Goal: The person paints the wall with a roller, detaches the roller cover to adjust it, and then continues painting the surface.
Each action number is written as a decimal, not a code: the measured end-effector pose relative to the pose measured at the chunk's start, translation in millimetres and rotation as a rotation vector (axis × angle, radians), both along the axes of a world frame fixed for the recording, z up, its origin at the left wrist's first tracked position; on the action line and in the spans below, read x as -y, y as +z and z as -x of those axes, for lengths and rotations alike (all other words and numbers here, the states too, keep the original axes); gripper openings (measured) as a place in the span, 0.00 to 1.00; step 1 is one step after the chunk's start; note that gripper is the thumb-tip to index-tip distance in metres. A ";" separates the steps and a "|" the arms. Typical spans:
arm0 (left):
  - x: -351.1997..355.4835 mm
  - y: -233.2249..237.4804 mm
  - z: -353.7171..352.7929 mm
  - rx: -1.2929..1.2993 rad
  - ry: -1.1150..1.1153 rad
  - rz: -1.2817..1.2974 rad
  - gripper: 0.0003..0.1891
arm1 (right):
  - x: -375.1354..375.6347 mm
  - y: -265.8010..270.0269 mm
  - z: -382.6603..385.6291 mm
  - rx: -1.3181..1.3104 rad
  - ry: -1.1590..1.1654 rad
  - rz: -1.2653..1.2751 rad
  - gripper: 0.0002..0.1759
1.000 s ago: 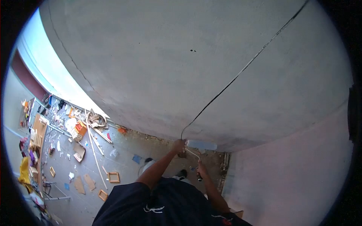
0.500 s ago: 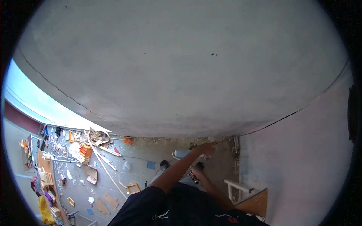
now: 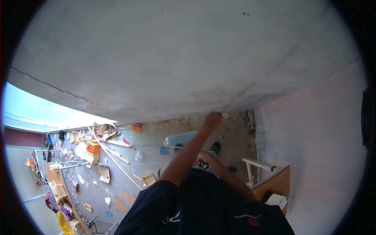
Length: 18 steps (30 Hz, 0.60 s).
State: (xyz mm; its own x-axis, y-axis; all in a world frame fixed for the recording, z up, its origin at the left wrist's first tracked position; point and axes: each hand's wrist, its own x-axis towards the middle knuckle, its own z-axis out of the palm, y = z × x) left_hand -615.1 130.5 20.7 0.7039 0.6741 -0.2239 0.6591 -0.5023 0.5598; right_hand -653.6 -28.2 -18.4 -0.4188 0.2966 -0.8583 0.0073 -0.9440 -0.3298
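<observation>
My left hand point(image 3: 212, 120) is stretched out low by the wall point(image 3: 188, 62), its fingers closed. A small pale piece point(image 3: 225, 116) shows at the fingertips; I cannot tell what it is. From there a blurred dark streak point(image 3: 270, 72) runs diagonally up to the right across the wall. Close to my body, my right hand point(image 3: 206, 158) is wrapped round the dark handle point(image 3: 203, 164) of a paint roller. The roller's pale cover point(image 3: 181, 139) points away to the left, above the floor near my feet, and its wire frame shows at the near end.
Wood strips point(image 3: 113, 156), a stack of orange pieces point(image 3: 92, 152) and scraps litter the floor point(image 3: 133, 156) on the left. A long bench point(image 3: 58, 180) stands beyond. On my right is a wooden stand point(image 3: 270, 182) beside the side wall point(image 3: 309, 149). A crack point(image 3: 51, 85) crosses the upper left wall.
My view has shifted. My left hand has moved nearer the wall. The dark line along the right-hand corner no longer shows; a blurred diagonal streak is there instead. My right hand keeps the roller.
</observation>
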 end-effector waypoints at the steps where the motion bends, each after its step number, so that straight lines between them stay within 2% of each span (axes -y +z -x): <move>1: 6.5 -11.6 -7.6 0.007 -0.108 0.012 0.14 | -7.8 7.7 2.8 0.049 0.051 -0.061 0.29; 3: 27.6 18.9 1.8 0.219 -0.277 0.185 0.13 | -16.1 9.3 5.1 0.113 0.103 -0.125 0.27; 5: 45.0 -6.2 -18.0 0.078 -0.626 0.079 0.13 | -22.3 6.5 1.9 0.174 0.114 -0.148 0.26; 8: 86.1 30.1 -16.0 0.083 -0.612 0.170 0.14 | -24.2 0.4 -9.7 0.253 0.109 -0.149 0.24; 11: 105.6 42.6 -15.2 0.119 -0.719 0.113 0.18 | -28.8 1.0 -22.9 0.341 0.085 -0.194 0.23; 14: 100.4 65.8 6.6 0.626 -0.400 -0.010 0.14 | -21.9 25.6 -44.1 0.454 0.054 -0.359 0.24; 17: 61.3 66.6 31.9 0.636 -0.171 0.286 0.13 | -6.1 48.9 -74.1 0.564 0.013 -0.553 0.26; 18: 53.8 67.6 45.3 0.701 0.021 0.478 0.12 | -1.0 51.4 -80.3 0.598 0.000 -0.613 0.27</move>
State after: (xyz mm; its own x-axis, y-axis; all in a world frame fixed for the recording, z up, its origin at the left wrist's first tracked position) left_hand -660.4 76.7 88.3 0.7748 0.6322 -0.0052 0.0873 -0.0988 0.9913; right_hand -573.4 -27.1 32.9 0.0532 0.7807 -0.6226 0.3433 -0.5998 -0.7227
